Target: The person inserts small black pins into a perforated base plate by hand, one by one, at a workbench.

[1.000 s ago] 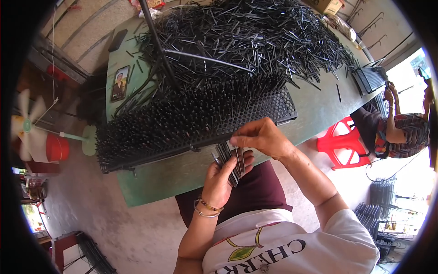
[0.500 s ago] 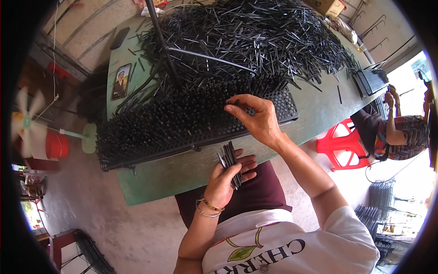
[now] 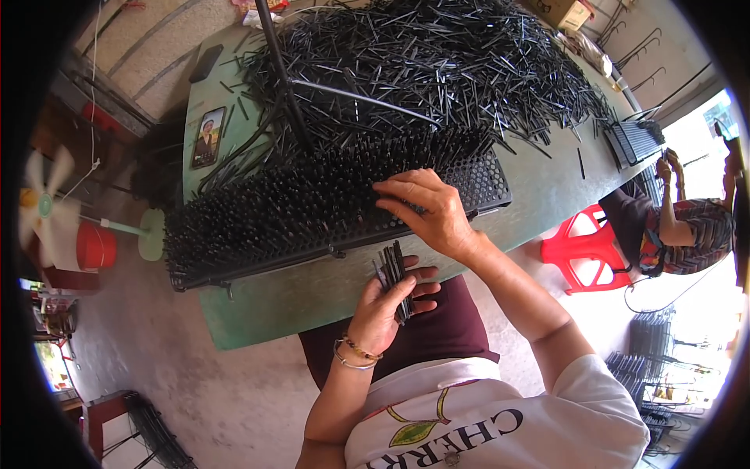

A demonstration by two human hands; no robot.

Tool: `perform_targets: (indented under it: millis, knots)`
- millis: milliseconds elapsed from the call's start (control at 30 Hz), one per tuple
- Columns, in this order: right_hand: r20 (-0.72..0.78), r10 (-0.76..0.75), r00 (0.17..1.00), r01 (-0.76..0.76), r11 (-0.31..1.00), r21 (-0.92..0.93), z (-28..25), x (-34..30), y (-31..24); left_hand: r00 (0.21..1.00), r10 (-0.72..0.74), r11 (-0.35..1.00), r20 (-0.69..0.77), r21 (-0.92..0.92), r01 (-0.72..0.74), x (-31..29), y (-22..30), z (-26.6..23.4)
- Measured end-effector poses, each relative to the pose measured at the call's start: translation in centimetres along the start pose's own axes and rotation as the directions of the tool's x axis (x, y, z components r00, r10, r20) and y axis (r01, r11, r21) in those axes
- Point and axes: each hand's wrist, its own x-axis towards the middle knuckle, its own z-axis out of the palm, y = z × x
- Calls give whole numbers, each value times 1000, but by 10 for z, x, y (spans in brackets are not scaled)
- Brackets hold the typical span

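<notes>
A bundle of thin black sticks [image 3: 394, 270] lies across the palm of my left hand [image 3: 380, 309], pressed down by the thumb. Its other fingers reach out to the right behind the sticks. My right hand [image 3: 434, 213] is above a long black rack [image 3: 490, 181] full of round holes, thumb and fingers drawn together at the upright sticks. What the pinch holds, if anything, is too dark to make out. Dense rows of standing black sticks [image 3: 289, 199] fill the left and middle of the rack; bare holes show at its right end.
A large heap of loose black sticks [image 3: 445, 62] covers the back of the green table [image 3: 266, 316]. A metal bar [image 3: 363, 102] crosses in front of it. A phone [image 3: 208, 139] lies at left. A fan [image 3: 45, 205] turns beyond. A person [image 3: 691, 234] sits right, near a red stool [image 3: 586, 248].
My right hand has moved a little left and nearer along the rack, with its fingertips now over the standing sticks. My left hand and its bundle have stayed almost still.
</notes>
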Motion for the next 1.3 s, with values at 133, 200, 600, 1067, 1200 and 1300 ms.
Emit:
perform_targets:
  millis: [133,200,600,1067,1200,1300]
  knots:
    - [33,-163,986,165,984,-67,0,0,-1,1000,-2,1000,13,1,2,-1,0,3]
    - [-117,-103,988,98,994,-50,-4,-2,-4,1000,9,1000,21,-12,-9,-1,1,3]
    - [520,613,595,-803,480,353,-32,-27,-24,987,161,985,-27,66,-159,3,-4,10]
    - [-23,458,889,-411,817,403,-29,1,6,999,-1,997,-45,-80,-3,23,-2,10]
    - [-54,389,920,-355,883,306,-28,-1,11,998,-11,998,-69,-62,7,21,-9,-3]
    - [-80,355,932,-322,907,272,-24,-2,8,999,-21,999,-36,-30,20,16,-10,-6]
